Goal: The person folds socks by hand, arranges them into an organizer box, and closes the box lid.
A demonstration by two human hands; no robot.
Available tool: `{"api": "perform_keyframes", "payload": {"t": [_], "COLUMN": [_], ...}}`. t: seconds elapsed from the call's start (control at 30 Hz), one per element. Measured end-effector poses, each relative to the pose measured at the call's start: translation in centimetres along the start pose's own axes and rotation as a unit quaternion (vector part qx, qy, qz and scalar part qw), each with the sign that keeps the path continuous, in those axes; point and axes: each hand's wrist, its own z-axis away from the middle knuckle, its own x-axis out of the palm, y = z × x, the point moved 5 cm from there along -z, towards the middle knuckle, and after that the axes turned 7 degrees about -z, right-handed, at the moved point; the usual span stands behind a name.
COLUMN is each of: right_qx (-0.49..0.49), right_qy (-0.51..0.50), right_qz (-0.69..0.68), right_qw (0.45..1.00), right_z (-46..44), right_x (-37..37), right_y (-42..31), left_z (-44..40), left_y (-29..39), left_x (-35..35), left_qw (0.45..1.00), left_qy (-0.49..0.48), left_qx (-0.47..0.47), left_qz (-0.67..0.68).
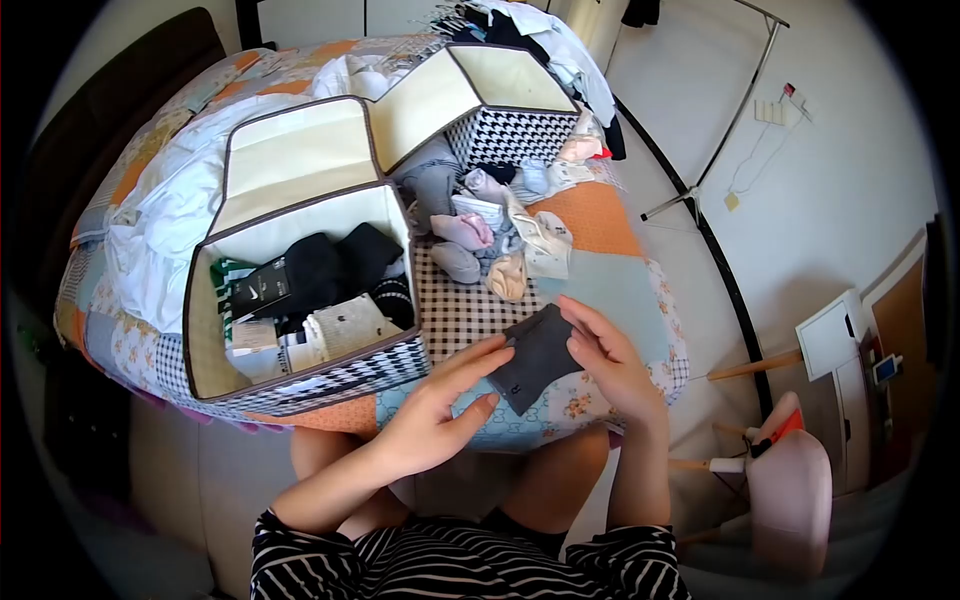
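Bedspread point(620, 285) supported gray cloth point(537, 365), lower centre; your left hand point(435, 415) and right hand point(612, 370), spread wide, touched its edges; swoosh-marked packet point(260, 290) lay left.

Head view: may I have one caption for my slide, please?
Left hand and right hand at a grey cloth, near an open box.

A bedroom in a home, by the look of it.
A bed point(585, 222) fills the middle, with a dark headboard point(125, 105) at ten o'clock, a patchwork cover in orange, pale blue and floral squares, and a rumpled white sheet point(165, 215) between nine and ten — sleeping-room things, all of them. Clothes point(545, 35) lie heaped at twelve; a metal rack point(738, 103) stands at two, near a wall socket point(769, 111). A pale chair point(790, 490) sits at four — household furniture on a light, smooth floor point(655, 255).
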Motion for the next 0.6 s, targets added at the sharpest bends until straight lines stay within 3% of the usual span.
{"api": "perform_keyframes", "payload": {"t": [0.07, 0.17, 0.37, 0.47, 0.6], "right_qx": [0.018, 0.000, -0.046, 0.023, -0.064], "right_qy": [0.071, 0.160, 0.207, 0.122, 0.123], "right_qz": [0.025, 0.173, 0.313, 0.381, 0.226], "right_qw": [0.997, 0.972, 0.926, 0.916, 0.964], "right_z": [0.6, 1.6, 0.6, 0.0, 0.6], "right_x": [-0.8, -5.0, -5.5, -4.9, -3.9], "right_y": [2.2, 5.0, 7.1, 6.1, 4.9], "left_z": [0.4, -1.1, -2.3, -2.2, -1.9], "left_y": [-2.3, -4.4, -6.9, -7.0, -6.6], "left_x": [0.5, 4.2, 6.4, 6.6, 6.0], "left_qw": [0.997, 0.987, 0.975, 0.975, 0.985], "left_qy": [0.038, 0.084, 0.099, 0.112, 0.120], "left_qx": [-0.011, -0.050, -0.041, -0.016, -0.052], "left_qz": [-0.064, -0.129, -0.194, -0.193, -0.114]}}
